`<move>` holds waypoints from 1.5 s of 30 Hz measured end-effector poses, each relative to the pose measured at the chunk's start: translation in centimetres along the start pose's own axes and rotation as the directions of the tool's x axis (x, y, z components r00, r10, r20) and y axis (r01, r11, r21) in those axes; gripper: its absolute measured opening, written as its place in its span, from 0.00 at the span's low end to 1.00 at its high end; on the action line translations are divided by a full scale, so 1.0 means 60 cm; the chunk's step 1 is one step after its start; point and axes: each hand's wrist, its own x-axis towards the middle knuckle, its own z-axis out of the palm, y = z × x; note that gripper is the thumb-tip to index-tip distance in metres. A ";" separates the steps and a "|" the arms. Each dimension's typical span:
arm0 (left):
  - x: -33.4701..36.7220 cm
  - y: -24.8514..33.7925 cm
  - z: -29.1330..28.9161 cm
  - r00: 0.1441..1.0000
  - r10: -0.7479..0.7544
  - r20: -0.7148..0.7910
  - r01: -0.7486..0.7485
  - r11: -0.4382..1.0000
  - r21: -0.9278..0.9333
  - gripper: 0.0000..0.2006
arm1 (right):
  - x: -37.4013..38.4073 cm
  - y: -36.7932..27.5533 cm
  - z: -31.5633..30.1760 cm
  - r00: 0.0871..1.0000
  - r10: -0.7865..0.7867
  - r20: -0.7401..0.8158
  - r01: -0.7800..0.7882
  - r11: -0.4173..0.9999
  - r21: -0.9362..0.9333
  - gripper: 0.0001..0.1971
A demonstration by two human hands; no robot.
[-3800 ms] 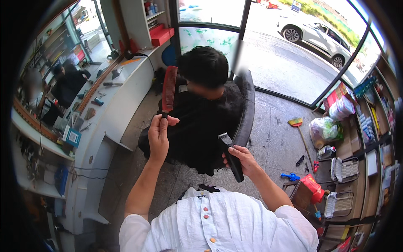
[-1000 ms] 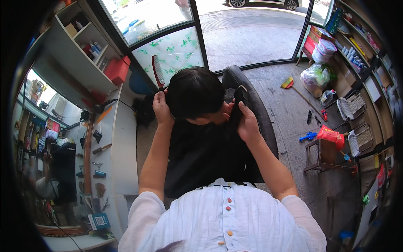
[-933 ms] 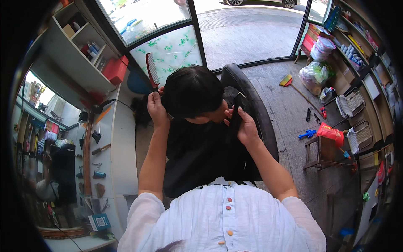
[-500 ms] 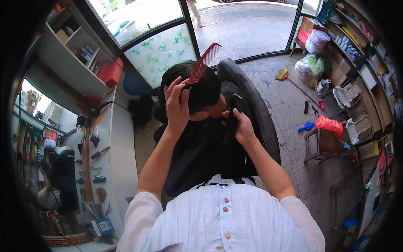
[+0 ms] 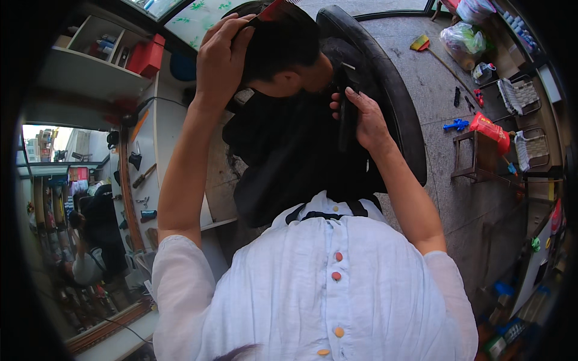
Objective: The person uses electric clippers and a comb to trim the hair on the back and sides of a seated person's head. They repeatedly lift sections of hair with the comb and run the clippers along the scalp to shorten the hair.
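Observation:
A seated person's dark-haired head [image 5: 286,51] bends forward at the top of the picture, with a black cape [image 5: 295,162] draped over the body. My left hand [image 5: 221,57] lies against the hair, its fingers closed round the dark end of a red comb [image 5: 274,11]. The comb's toothed part runs partly out of the upper edge. Beside the person's neck, my right hand [image 5: 370,120] grips a black hair clipper [image 5: 344,123]. The clipper stands nearly upright, its metal blade end pointing up near the nape. Whether the blade touches skin I cannot tell.
A black padded chair [image 5: 400,108] curves around the seated person. At left are a mirror [image 5: 60,240], a white counter with hanging tools and a red box [image 5: 144,55]. On the right-hand floor are a broom [image 5: 448,66], a wooden stool [image 5: 472,156] and folding chairs [image 5: 518,96].
The view has tilted downward, so the head and both hands appear higher in the picture. The comb now leans lower over the hair. Both hands keep their holds.

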 end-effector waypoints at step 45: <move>-0.022 0.121 -0.023 0.872 0.222 0.437 -0.424 0.789 0.445 0.05 | -0.018 -0.031 -0.030 0.995 0.074 0.065 -0.064 0.987 -0.147 0.10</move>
